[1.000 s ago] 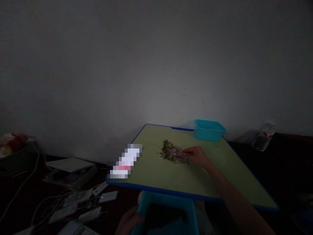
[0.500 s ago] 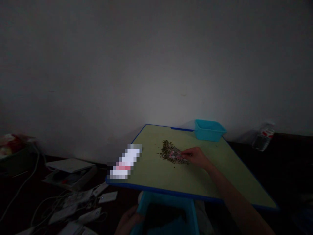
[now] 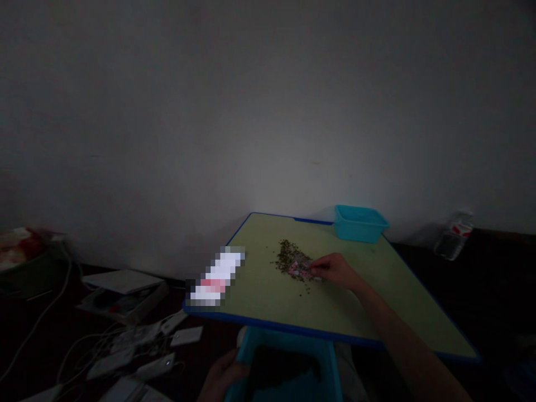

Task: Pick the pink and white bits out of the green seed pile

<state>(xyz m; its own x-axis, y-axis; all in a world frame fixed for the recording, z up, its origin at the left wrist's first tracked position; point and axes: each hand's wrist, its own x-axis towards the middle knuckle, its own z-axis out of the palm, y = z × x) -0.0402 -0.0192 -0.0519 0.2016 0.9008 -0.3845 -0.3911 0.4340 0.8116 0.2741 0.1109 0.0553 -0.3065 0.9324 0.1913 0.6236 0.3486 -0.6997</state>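
On the pale yellow-green tabletop (image 3: 259, 298) lies a loose pile of small brown grains (image 3: 285, 252), with pink and whitish bits (image 3: 298, 269) mixed in at its right side. My right hand (image 3: 335, 270) is at the pile's right edge, thumb and fingertips pinched together. What sits between them, if anything, is too small to make out. Below the table's front edge, my left hand (image 3: 226, 373) grips the left rim of a blue plastic bin (image 3: 335, 371). Dark contents cover part of that bin's bottom.
A second blue bin (image 3: 360, 224) stands at the table's back right corner. A blurred-out bright phone-like thing (image 3: 215, 279) lies on the left. White power strips and cables (image 3: 134, 340) clutter the floor at left. A clear plastic bottle (image 3: 454, 237) is at right, beyond the table.
A few more grains lie scattered just in front of the pile. My right hand stays at the pile's right edge, still pinched. My left hand keeps its hold on the bin.
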